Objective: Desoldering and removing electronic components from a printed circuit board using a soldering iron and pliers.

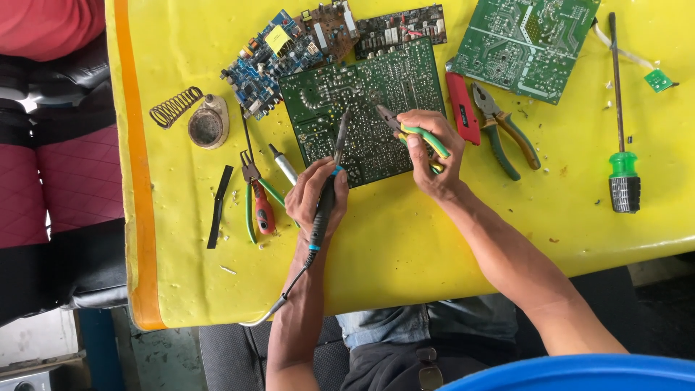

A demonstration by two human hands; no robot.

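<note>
A large green circuit board (362, 101) lies solder side up on the yellow table (405, 246). My left hand (313, 197) grips a black soldering iron (326, 195) with a blue collar; its tip touches the board near the middle. My right hand (433, 153) holds small pliers (405, 130) with green and yellow handles. Their jaws rest on the board just right of the iron's tip. The iron's cord runs down along my left forearm and off the table's near edge.
Left of the board are a soldering stand with a coil (194, 116), red-handled cutters (258, 201), a white pen-like tool (284, 164) and a black strip (219, 206). More circuit boards (525, 43) lie at the far edge. A red knife (462, 108), green pliers (507, 134) and a screwdriver (622, 166) lie to the right.
</note>
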